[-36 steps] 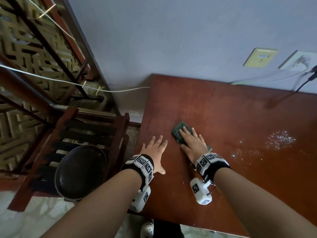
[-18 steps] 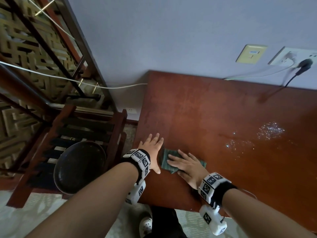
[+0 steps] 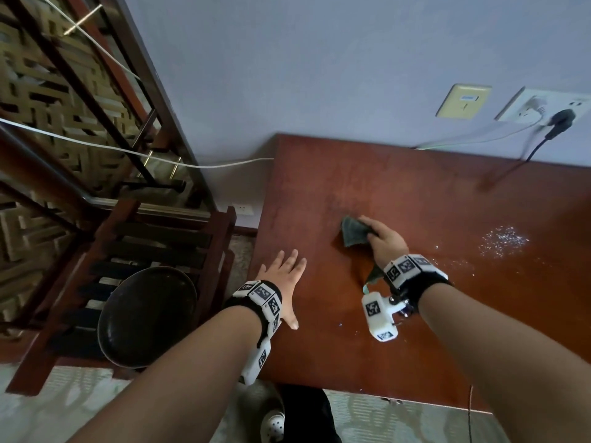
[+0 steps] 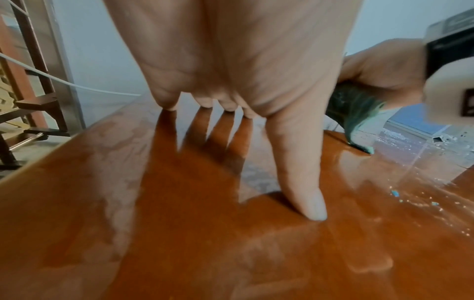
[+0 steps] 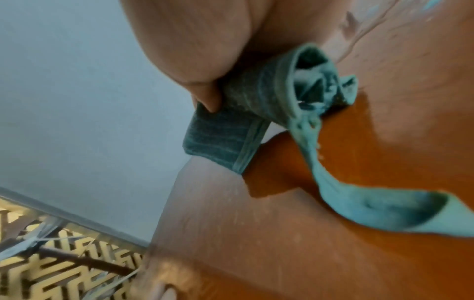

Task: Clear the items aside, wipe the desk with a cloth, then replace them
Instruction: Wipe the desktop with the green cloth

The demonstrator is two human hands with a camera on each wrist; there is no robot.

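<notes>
A dark green cloth (image 3: 353, 232) hangs bunched in my right hand (image 3: 382, 239), lifted just off the red-brown desk (image 3: 399, 187) near its middle. In the right wrist view my fingers (image 5: 202, 101) curl round the folded cloth (image 5: 220, 138), and a loose corner trails down toward the wood. My left hand (image 3: 284, 276) lies flat near the desk's left edge with fingers spread. The left wrist view shows its thumb (image 4: 305, 182) and fingertips pressing the glossy top, with the cloth (image 4: 354, 113) beyond.
White specks (image 3: 502, 241) are scattered on the desk's right part. A black cable (image 3: 540, 145) runs from a wall socket (image 3: 550, 107) down to the desk. Left of the desk stands a wooden rack (image 3: 153, 251) holding a dark round pan (image 3: 147, 314).
My right hand went from pressing the cloth flat near the front edge to gripping it bunched and raised, farther back and to the right. The left hand stayed flat in place.
</notes>
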